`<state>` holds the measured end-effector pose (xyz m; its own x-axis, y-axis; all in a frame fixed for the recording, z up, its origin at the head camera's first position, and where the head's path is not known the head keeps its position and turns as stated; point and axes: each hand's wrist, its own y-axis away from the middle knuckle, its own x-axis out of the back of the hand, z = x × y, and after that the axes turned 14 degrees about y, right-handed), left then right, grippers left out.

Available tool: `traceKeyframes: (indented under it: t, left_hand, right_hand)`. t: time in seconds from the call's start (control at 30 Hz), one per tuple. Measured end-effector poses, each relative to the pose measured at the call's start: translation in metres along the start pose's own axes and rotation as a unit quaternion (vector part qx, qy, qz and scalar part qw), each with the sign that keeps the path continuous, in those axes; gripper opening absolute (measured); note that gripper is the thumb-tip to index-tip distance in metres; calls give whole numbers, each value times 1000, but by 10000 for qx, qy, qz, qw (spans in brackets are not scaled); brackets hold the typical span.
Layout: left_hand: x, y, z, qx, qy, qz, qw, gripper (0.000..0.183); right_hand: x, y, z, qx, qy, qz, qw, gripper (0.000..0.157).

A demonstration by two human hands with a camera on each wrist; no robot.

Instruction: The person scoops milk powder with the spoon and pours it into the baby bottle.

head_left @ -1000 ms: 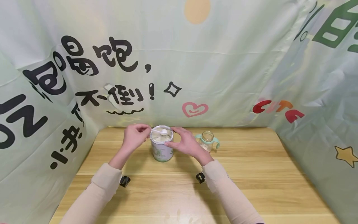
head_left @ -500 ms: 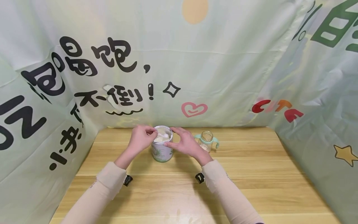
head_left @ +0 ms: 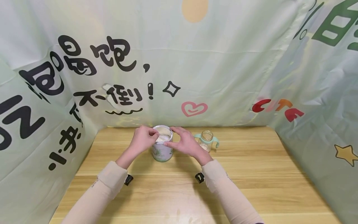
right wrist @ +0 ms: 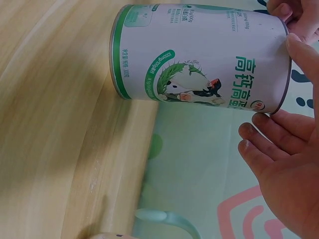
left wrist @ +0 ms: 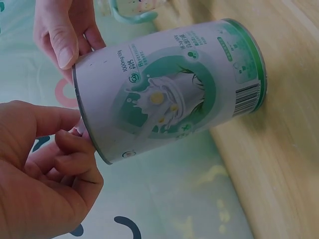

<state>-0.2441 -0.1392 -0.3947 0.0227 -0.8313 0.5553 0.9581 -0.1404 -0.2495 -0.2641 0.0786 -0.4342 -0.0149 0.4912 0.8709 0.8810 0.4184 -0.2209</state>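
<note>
Two hands: A person in cream sleeves (head_left: 109,180) works over a can (head_left: 163,153), the left hand (head_left: 142,137) at one side of its mouth and the right hand (head_left: 185,142) at the other.
Left fingers: Thumb and fingertips pinch what appears to be a white scoop (head_left: 165,137); the hand hides much of it and the rest is pale against the powder, so its exact tilt is hard to judge.
Right fingers: The thumb lies on the near part of the rim and the other fingers reach around the far side, grasping the can by its top.
Can: It stands upright on a wooden table (head_left: 251,174), near the back edge and between the hands, uncovered, with pale powder (head_left: 163,129) inside; green bands, a milk splash, a cow and a barcode mark its wall.
Bottle: A clear bottle (head_left: 206,145) with mint-green handles (head_left: 216,142) stands near the can, partly behind the right hand, a little pale matter inside.
Backdrop: Pale green cloth (head_left: 223,77) rises behind the table, printed with black characters, a pink heart (head_left: 194,109) and a yellow star (head_left: 346,155).
</note>
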Motion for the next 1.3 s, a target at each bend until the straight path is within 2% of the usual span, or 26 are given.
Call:
traceKeyframes:
  t: [0.43, 0.6, 0.87, 1.3]
  left_hand:
    - [3, 1, -1, 327, 558, -122, 9978, 17]
    - [4, 1, -1, 355, 669, -146, 9970, 18]
    - [3, 0, -3, 291, 585, -10, 9979, 18]
    - [0, -2, -3, -6, 197, -75, 9998, 13]
  right_hand:
    - [2, 0, -1, 31, 15, 7, 10000, 77]
    - [2, 0, 0, 72, 40, 22, 10000, 78]
    - [1, 0, 0, 129, 45, 119, 9998, 77]
    - [1, 0, 0, 86, 21, 69, 9999, 78]
